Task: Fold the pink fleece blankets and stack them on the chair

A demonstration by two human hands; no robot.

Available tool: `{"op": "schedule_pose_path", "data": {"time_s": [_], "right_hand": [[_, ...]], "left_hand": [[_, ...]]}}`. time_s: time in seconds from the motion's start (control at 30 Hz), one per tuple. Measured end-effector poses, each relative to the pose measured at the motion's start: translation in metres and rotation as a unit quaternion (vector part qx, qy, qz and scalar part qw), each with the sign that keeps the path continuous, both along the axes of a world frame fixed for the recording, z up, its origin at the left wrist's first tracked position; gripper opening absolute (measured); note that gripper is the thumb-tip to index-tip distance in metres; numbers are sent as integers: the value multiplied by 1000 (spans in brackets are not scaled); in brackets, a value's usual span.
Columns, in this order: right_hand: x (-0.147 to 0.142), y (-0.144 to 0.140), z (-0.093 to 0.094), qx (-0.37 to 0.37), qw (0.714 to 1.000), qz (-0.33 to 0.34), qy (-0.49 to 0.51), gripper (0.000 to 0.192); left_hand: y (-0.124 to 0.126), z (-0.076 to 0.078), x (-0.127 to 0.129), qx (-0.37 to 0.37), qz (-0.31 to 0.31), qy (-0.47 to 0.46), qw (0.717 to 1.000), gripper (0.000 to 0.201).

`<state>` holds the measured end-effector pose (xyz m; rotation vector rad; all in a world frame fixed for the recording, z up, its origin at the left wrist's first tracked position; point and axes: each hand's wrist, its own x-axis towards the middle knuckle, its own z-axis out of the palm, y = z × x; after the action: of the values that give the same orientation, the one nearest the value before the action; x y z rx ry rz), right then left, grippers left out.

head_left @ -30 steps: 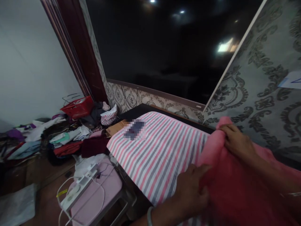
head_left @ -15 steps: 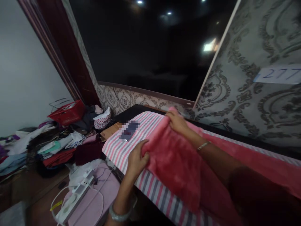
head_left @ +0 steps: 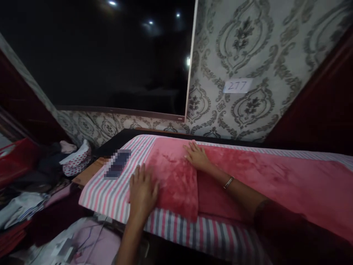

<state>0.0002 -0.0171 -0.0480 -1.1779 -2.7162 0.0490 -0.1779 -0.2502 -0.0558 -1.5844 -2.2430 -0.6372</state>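
Note:
A pink fleece cloth (head_left: pixel 248 180) lies spread along a table covered with a pink, grey and white striped sheet (head_left: pixel 110 191). Its left end is folded over into a flap (head_left: pixel 176 184). My left hand (head_left: pixel 142 191) rests flat with fingers apart on the flap's left edge, partly on the striped sheet. Farther back, my right hand (head_left: pixel 197 156) presses flat on the cloth near the fold's far edge. Neither hand grips anything.
A blurred dark flat object (head_left: pixel 117 163) lies on the sheet left of my hands. Piled clothes (head_left: pixel 22 209), a dotted bag (head_left: pixel 75 162) and a red basket (head_left: pixel 13 158) sit at the left. Patterned wallpaper with a label reading 277 (head_left: pixel 237 86) and a dark panel stand behind.
Both hands carried the cloth's end leftward over the sheet, laid it down and let go. They now lie flat on it. The view swung to the right.

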Motion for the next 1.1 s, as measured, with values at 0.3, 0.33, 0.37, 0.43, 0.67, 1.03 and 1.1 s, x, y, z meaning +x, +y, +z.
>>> {"op": "schedule_pose_path", "data": {"time_s": [0.3, 0.33, 0.37, 0.43, 0.67, 1.03, 1.1], "right_hand": [[102, -27, -22, -73, 996, -54, 19, 58], [118, -28, -22, -61, 996, -66, 18, 57], [134, -28, -22, -50, 995, -84, 17, 57], [168, -27, -22, -36, 991, -131, 15, 56], [295, -39, -28, -38, 953, -301, -5, 57], [450, -53, -40, -32, 881, -472, 8, 55], [463, -51, -39, -29, 871, -490, 14, 55]], "left_hand": [[21, -10, 33, -214, -31, 28, 976, 54], [23, -5, 33, -227, -27, 23, 973, 54], [27, 1, 34, -234, -25, 18, 972, 54], [37, 13, 46, -223, -32, 15, 974, 55], [87, 29, 153, -154, -279, 12, 948, 51], [109, -13, 194, -224, -294, 86, 925, 54], [113, -13, 194, -226, -288, 107, 924, 54]]}}
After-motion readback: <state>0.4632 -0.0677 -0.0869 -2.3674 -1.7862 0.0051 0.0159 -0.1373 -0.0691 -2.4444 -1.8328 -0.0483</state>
